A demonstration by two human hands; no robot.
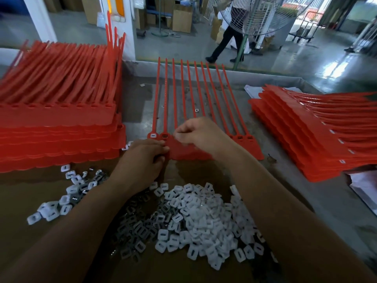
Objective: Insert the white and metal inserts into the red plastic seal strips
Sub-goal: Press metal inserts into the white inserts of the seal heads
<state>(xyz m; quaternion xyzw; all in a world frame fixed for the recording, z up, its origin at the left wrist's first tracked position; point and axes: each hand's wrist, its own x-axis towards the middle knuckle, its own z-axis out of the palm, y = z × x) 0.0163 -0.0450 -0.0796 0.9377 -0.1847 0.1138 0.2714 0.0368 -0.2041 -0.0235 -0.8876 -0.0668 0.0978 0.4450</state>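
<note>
Head — right hand (201, 133) (fingertips (179, 136)) on strip (184, 153)

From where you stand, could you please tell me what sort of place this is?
Most likely a factory assembly floor: stacks of red seal strips flank the worktable, loose white inserts lie heaped in front, and cardboard boxes stand behind.

dim indoors; daylight glare on far floor (326, 68); edges warp.

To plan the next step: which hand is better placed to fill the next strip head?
Probably the right hand: its fingertips are at the row of heads on the red seal strips, while the left hand steadies the tag edge.
</note>
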